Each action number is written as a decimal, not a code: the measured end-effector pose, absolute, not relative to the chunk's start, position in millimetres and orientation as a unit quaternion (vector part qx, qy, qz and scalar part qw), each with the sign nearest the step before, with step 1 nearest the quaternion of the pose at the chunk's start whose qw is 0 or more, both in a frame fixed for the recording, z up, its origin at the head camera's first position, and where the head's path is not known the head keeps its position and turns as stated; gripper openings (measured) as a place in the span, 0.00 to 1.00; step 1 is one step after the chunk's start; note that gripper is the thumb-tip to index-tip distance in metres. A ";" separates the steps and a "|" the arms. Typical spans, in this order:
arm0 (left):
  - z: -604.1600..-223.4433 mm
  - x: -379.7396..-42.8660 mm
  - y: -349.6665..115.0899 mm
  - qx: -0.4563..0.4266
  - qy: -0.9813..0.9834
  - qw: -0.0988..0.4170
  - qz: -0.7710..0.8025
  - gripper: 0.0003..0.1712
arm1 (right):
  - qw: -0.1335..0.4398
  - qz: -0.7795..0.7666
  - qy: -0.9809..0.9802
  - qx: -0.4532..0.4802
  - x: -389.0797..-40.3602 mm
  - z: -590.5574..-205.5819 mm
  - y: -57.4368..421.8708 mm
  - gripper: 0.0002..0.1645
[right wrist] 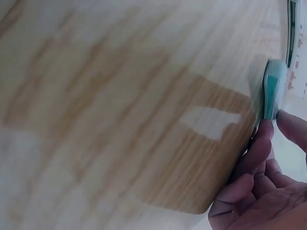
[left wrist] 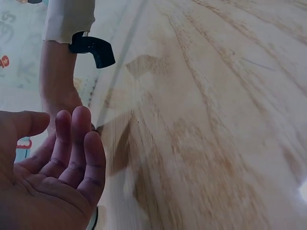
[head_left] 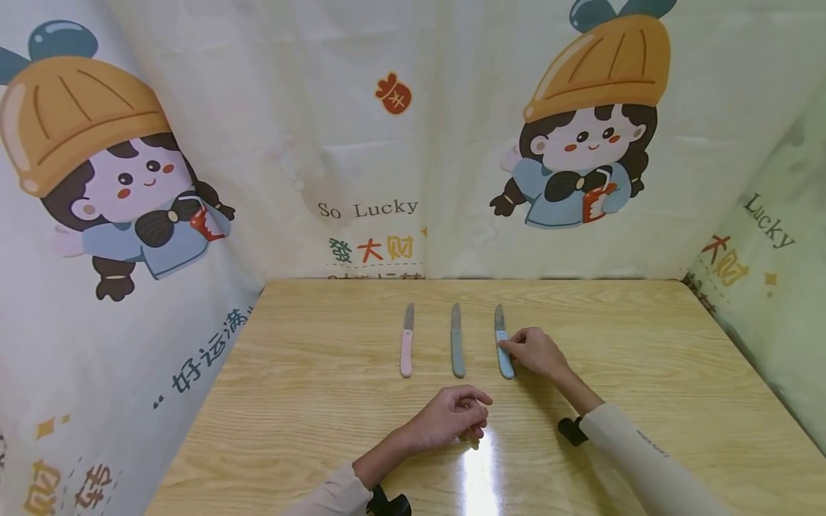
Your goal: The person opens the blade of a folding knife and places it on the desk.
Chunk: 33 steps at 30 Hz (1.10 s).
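Observation:
Three small knives lie in a row on the wooden table, blades toward the back wall: a pink-handled knife (head_left: 406,351), a grey-green-handled knife (head_left: 457,351) and a blue-handled knife (head_left: 506,364). My right hand (head_left: 537,352) pinches the handle of the blue one from its right side. In the right wrist view, the thumb and forefinger meet at that handle (right wrist: 272,88). Nearer to me, my left hand (head_left: 448,417) hovers over the table with loosely bent fingers. The left wrist view shows its palm (left wrist: 48,196) holding nothing.
The wooden table (head_left: 310,337) ends at a cloth backdrop (head_left: 464,143) printed with cartoon figures and lettering, which also hangs along both sides. Each wrist carries a black strapped-on mount (head_left: 571,431). A bright light reflection lies on the table near the front.

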<state>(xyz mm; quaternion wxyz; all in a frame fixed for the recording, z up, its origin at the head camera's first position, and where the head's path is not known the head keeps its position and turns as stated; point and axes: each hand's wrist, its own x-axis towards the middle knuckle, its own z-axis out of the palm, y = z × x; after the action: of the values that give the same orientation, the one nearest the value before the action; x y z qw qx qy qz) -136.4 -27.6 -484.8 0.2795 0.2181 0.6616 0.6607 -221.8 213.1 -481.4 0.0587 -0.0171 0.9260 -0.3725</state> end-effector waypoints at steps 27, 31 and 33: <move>-455.2 -148.8 -147.8 0.242 0.939 -0.222 0.098 0.31 | -0.141 -0.220 0.954 -0.143 -124.5 -455.2 246.6 0.32; -463.6 -132.9 -176.1 0.194 0.953 -0.225 0.058 0.40 | -0.139 -0.175 0.962 -0.158 -106.9 -460.4 246.7 0.41; -467.3 -127.0 -185.0 0.170 0.963 -0.203 0.056 0.46 | -0.124 -0.160 0.967 -0.154 -100.3 -463.0 246.8 0.45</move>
<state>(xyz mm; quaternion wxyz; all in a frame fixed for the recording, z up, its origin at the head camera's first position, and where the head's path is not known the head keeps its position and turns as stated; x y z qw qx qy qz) -127.0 -185.0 -467.3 -0.2029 0.1702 0.9627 0.0557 -100.3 246.8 -463.0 -0.1243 -0.1544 0.9670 -0.1601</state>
